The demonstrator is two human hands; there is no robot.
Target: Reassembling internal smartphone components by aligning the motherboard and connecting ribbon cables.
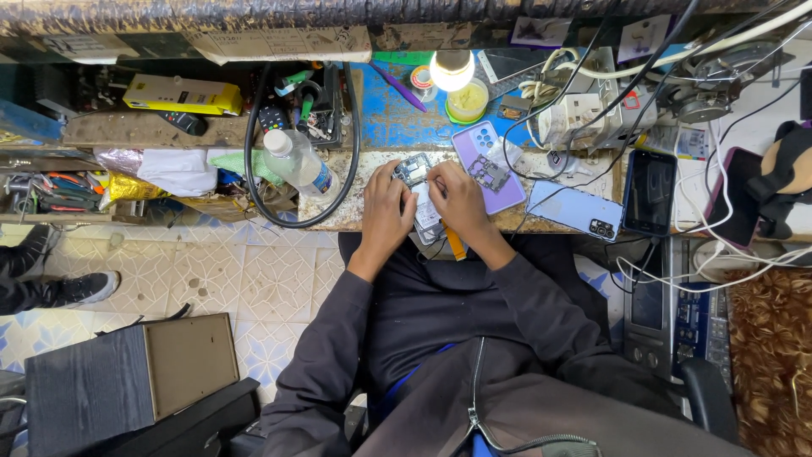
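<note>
While both hands pinch the opened phone (420,196) between them, left hand (386,210) and right hand (458,199) flank it, long axis running near-to-far.

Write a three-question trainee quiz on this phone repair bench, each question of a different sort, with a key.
1. True or false: both the left hand and the right hand are on the opened phone.
2. Multiple choice: what lies on the purple back cover beside the right hand? A) a circuit board B) a plastic bottle C) a lamp
3. Fill in: the plastic bottle lies inside a loop of black ____.

Key: 1 true; 2 A; 3 cable.
</note>
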